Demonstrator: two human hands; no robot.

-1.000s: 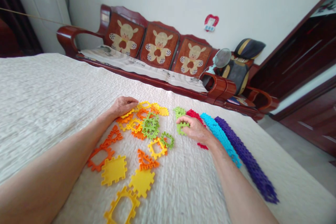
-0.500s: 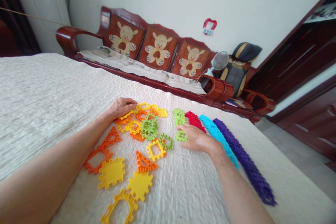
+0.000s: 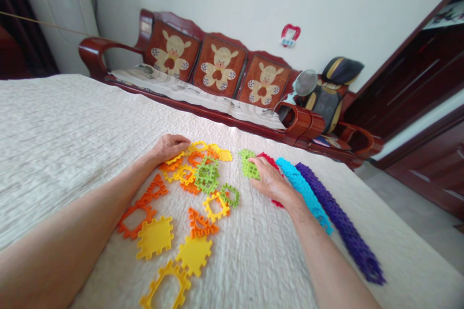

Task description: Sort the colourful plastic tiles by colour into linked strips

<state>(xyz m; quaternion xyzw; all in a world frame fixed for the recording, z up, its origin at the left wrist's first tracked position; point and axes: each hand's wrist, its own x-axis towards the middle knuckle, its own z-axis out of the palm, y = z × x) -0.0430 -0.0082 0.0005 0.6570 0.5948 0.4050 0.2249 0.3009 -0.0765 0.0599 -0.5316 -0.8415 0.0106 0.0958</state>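
Note:
My right hand (image 3: 271, 178) grips a lime-green toothed building piece (image 3: 251, 170) with a window grid, at the near end of a short row of green pieces (image 3: 246, 153). My left hand (image 3: 172, 147) lies with its fingers stretched out on the far left edge of a loose heap, touching yellow pieces (image 3: 174, 159). Several green pieces (image 3: 207, 176) overlap in the heap, and a single green frame (image 3: 237, 198) lies right of them. Orange triangles (image 3: 200, 224), a yellow frame (image 3: 216, 217) and solid yellow squares (image 3: 155, 237) lie nearer to me.
Rows of red (image 3: 268, 160), light-blue (image 3: 303, 193) and purple pieces (image 3: 339, 222) run along the right side of the white quilted cover (image 3: 90, 120). Beyond its far edge stands a wooden sofa (image 3: 217, 108) with bear cushions and a small fan (image 3: 305, 83).
My right hand has moved away from me with the green piece, bringing it up against the green row. My left hand stays where it was.

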